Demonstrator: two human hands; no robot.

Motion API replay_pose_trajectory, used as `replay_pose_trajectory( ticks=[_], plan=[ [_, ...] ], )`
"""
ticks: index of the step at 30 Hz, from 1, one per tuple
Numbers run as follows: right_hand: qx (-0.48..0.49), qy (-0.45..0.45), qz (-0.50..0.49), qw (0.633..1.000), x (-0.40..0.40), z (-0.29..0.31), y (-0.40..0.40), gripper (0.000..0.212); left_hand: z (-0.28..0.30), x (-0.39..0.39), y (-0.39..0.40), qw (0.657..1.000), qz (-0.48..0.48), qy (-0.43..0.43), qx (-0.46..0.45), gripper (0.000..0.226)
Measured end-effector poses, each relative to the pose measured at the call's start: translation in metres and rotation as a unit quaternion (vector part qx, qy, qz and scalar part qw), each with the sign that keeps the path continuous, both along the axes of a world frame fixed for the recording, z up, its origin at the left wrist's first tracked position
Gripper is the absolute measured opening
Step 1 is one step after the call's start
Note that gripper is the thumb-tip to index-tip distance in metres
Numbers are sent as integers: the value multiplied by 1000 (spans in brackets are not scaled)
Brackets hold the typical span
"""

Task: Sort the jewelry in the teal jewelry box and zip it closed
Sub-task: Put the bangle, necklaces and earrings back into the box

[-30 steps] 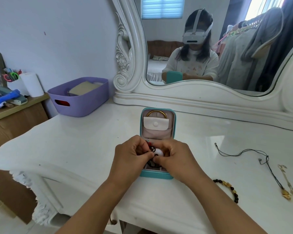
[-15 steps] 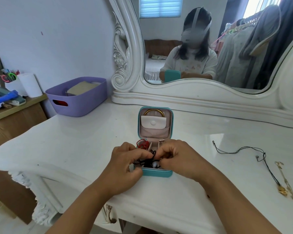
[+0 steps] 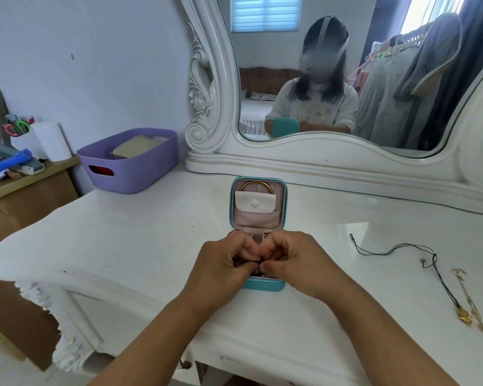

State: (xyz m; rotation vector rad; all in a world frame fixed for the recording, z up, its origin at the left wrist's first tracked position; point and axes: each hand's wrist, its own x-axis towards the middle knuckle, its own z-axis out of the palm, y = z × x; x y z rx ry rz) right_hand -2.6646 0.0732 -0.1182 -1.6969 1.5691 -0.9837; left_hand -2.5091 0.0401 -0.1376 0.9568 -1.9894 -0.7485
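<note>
— Pinching what? Both hands meet over the box (image 3: pixel 263 285), mid-table, lid up.
— Left hand (image 3: pixel 223 264) and right hand (image 3: pixel 293 261), fingers curled, nip a dark cord (image 3: pixel 255 263).

No readable text, label, brand, number or sign anywhere in view. Teal jewelry box (image 3: pixel 262 285) under both grips: plain, no lettering visible. Items on side shelf far left of grips: too small and blurred to read.
</note>
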Motion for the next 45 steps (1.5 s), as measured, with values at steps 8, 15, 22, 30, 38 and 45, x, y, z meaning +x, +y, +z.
replay_pose_trajectory(
  ticks=[8, 15, 22, 30, 38, 45],
  plan=[
    [-73, 76, -6, 994, 3, -7, -3, 10, -14, 19, -2, 995, -40, -69, -61, 31],
    [-70, 178, 60, 980, 15, -4, -7, 19, -19, 26, -11, 986, 87, -93, -106, 38],
    [2, 248, 113, 962, 10, 4, -4, 31, -22, 29, -13, 981, 76, -102, -149, 27],
    [-35, 57, 59, 996, -10, -3, -1, 35, -11, 17, -12, 993, 14, -80, -91, 15],
    [-29, 34, 18, 999, -9, -6, -1, 41, 2, 7, -14, 967, 103, -187, -139, 23],
    [-78, 232, 58, 968, 5, -10, -17, 49, 2, 11, -14, 989, 30, -145, 6, 25]
  ],
)
